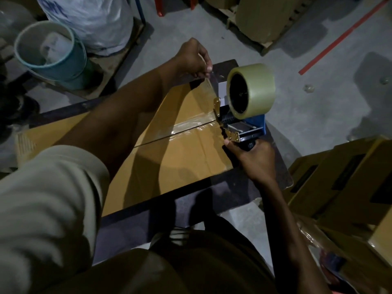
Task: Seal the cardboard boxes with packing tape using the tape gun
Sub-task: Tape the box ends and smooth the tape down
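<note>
Right hand (252, 160) grips the tape gun (244, 124) at the edge of the box (180, 158), by its half-taped seam. Left hand (193, 58) pinches the loose tape strip (210, 85). The box sits on a dark table (244, 183). The print on the bag (95, 22) is too blurry to read.

Left grip (194, 58) pinched, right grip (252, 160) clenched.

A box (180, 158) lies on the table (131, 230) at the centre. The tape gun (244, 124) sits at the box's 3 o'clock end, with the right hand (252, 158) on its handle at the gun's 5 o'clock. The left hand (193, 58) is at the box's 12 o'clock corner, pinching a strip of tape (210, 85) that runs to the gun. Around the table on the floor side: a bucket (70, 66) at 10 o'clock, a bag (95, 20) behind it at 11, cartons (265, 18) at 1 and stacked boxes (343, 177) at 4.
</note>
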